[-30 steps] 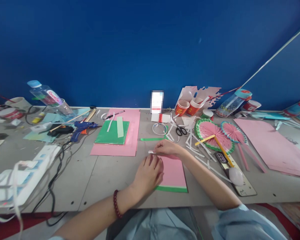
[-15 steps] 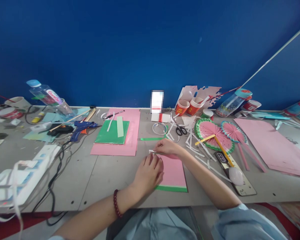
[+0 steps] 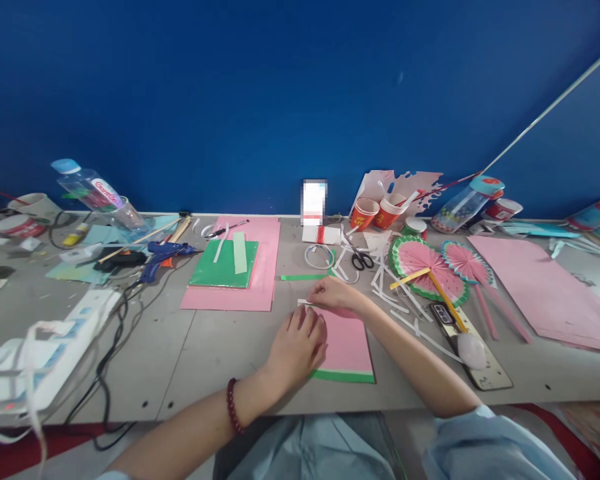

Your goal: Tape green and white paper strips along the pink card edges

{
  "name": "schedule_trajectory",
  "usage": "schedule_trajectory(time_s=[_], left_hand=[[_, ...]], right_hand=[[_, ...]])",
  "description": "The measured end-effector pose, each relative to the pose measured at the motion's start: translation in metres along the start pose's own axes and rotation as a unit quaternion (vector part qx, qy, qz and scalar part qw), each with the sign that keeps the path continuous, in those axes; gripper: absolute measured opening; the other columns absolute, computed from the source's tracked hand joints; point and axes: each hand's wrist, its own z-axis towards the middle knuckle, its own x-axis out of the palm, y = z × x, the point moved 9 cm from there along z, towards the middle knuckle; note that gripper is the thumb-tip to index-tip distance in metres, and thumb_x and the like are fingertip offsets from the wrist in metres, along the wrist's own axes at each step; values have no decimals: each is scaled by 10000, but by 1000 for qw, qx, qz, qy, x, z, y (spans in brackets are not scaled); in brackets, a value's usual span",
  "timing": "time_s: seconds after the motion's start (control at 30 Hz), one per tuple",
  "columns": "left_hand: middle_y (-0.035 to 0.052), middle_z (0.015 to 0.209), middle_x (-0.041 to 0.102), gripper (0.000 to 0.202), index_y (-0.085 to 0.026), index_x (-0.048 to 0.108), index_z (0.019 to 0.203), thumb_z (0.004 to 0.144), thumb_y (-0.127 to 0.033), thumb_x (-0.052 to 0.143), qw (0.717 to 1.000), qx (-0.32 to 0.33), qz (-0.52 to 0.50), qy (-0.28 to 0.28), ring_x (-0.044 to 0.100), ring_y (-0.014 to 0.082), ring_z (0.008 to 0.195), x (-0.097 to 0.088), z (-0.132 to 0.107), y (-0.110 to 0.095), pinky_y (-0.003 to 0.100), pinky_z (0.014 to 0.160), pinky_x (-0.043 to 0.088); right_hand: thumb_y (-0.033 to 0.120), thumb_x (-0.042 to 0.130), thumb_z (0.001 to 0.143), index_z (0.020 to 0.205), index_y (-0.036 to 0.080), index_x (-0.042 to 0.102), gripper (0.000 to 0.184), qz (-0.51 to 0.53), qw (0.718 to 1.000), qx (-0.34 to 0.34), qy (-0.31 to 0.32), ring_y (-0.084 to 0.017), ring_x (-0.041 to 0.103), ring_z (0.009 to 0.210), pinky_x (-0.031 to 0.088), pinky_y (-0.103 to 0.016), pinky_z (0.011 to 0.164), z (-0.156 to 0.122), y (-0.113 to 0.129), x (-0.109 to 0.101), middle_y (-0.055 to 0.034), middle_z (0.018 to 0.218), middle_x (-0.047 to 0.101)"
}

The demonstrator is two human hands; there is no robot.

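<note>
A pink paper sheet [image 3: 347,343] with a green band along its near edge lies on the grey table in front of me. My left hand [image 3: 296,348] rests on the sheet's left part with its fingers stretched flat. At the sheet's far edge, my right hand [image 3: 333,293] pinches a thin white strip [image 3: 304,303], whose tip sticks out to the left of my fingers.
Scissors [image 3: 363,261], loose white strips and red paper cups [image 3: 364,215] lie behind the sheet. Two watermelon paper fans [image 3: 423,265], a ruler [image 3: 485,370] and large pink paper [image 3: 545,290] lie right. Green and pink sheets [image 3: 225,267], a glue gun [image 3: 163,257], cables and a power strip [image 3: 45,347] lie left.
</note>
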Motion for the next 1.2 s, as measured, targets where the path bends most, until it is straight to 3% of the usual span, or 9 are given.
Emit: schedule_trajectory(time_s=[0.3,0.6,0.83,1.2], left_hand=[[169,1288,530,416,-132,510,1238,877,-338,501,1000,3,-9,-2,454,344,1211,-1,0,0,450,936,399],[180,1287,523,422,-122,498,1240,874,-331,512,1000,3,-16,3,451,348,1212,-1,0,0,449,937,393],[227,1311,482,460,-98,476,1233,862,-365,521,998,-30,-44,14,446,347,1227,8,-2,6,465,951,386],[221,1390,415,462,-118,460,1257,876,-378,483,997,-51,-64,10,412,346,1257,12,-4,9,476,962,376]], right_hand=[[307,586,677,594,152,663,191,-93,995,-24,-2,-114,485,548,351,-224,512,1,11,-5,17,531,549],[281,565,664,570,152,646,179,-113,993,-29,-5,-116,476,540,344,-220,499,2,13,-5,17,511,525],[280,548,667,573,146,625,181,-139,990,-17,-2,-109,460,561,333,-207,509,2,12,-3,19,527,519],[269,528,673,544,154,595,186,-165,986,-31,1,-94,403,548,298,-210,500,5,14,-2,32,522,474]])
